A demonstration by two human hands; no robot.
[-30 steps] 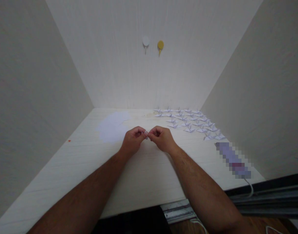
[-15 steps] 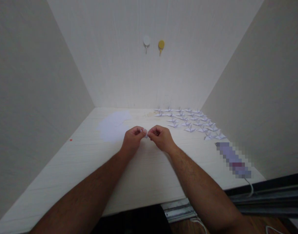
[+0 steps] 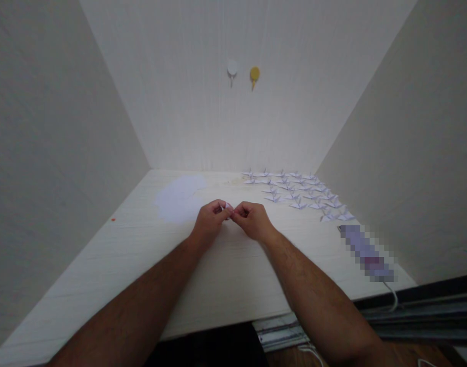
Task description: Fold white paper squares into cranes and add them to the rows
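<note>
Over the middle of the white table (image 3: 226, 275), my left hand (image 3: 211, 216) and my right hand (image 3: 252, 218) meet at their fingertips. Between them is a small piece of folded white paper (image 3: 228, 206), mostly covered by the fingers. My left hand is closed on it, thumb against the bent fingers. The thumb and forefinger of my right hand pinch its right side. How the paper is folded cannot be made out. Left of my left hand lie loose sheets of white paper (image 3: 176, 199). Beyond my right hand stand several white paper cranes (image 3: 292, 196) in rows.
A blurred-out flat object (image 3: 365, 252) with a white cable (image 3: 391, 295) lies near the right edge. White (image 3: 232, 68) and yellow (image 3: 254, 73) hooks are fixed to the back wall. Walls close off both sides. A small red speck (image 3: 113, 219) is at the left edge.
My fingertips have drawn closer together, and less of the folded paper shows between them. The view has shifted slightly; the cranes and loose sheets stay in place.
</note>
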